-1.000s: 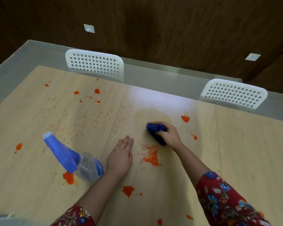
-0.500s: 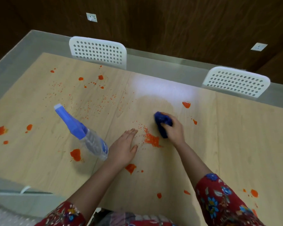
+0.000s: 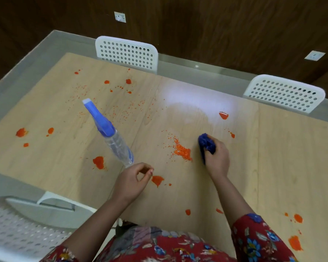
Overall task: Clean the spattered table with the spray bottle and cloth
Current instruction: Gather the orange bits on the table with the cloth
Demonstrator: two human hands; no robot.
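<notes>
My right hand grips a bunched blue cloth and presses it on the light wooden table. Just left of the cloth lies a heap of orange crumbs. Over the table's near part, my left hand has its fingers loosely curled and holds nothing. An orange blob sits right beside its fingertips. The spray bottle, with a blue head and clear body, is just beyond my left hand and is not touched. Orange spatters and specks dot the left and near right of the table.
Two white perforated chairs stand at the table's far edge. A third white chair is at the near left corner. A wet, shiny patch lies beyond the cloth.
My left hand drew back from lying flat on the table and curled its fingers. My right hand swept the cloth, gathering the orange crumbs. The view shifted so the near edge shows.
</notes>
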